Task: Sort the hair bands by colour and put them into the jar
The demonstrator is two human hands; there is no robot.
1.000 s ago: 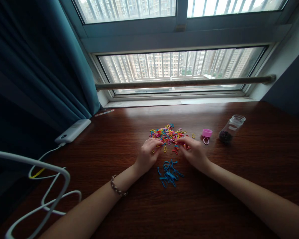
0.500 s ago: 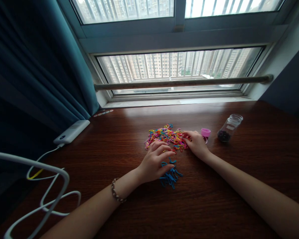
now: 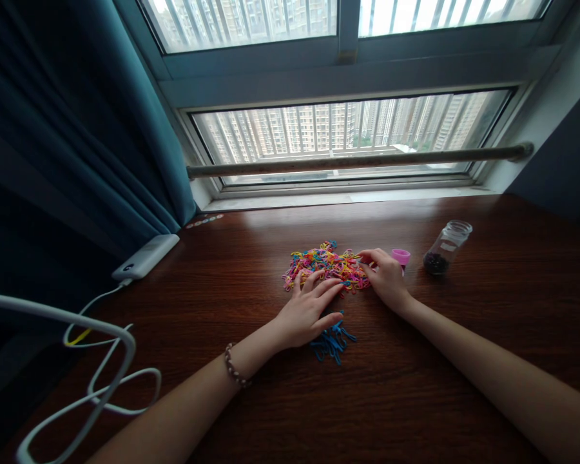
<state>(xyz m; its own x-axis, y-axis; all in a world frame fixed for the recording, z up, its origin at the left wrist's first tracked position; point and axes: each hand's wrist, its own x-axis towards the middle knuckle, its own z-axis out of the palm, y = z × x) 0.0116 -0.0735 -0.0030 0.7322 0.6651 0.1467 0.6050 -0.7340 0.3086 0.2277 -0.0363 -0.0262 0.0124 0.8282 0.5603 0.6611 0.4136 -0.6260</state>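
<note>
A heap of small multicoloured rubber-band-like loops (image 3: pixel 326 258) lies on the brown wooden table. My left hand (image 3: pixel 307 314) is spread palm down, its fingertips on the near edge of the heap. Below its thumb is a smaller group of blue loops (image 3: pixel 333 343), partly covered by that hand. At the heap's right edge my right hand (image 3: pixel 384 276) has its thumb and forefinger drawn close together among the loops; what is between them is too small to make out. Just behind the right hand stands a pink cup-like piece (image 3: pixel 401 256), partly hidden.
A clear glass jar (image 3: pixel 447 248) with dark contents leans at the right. On the left are a white power bank (image 3: pixel 145 256), looping white cables (image 3: pixel 125 341) and a blue curtain (image 3: pixel 140 129). A rail (image 3: pixel 357 163) crosses the window behind the table.
My left hand has flattened and its fingers have reached onto the heap's near edge, uncovering less of the blue group's top. My right hand stays at the heap's right edge, its fingers slightly shifted.
</note>
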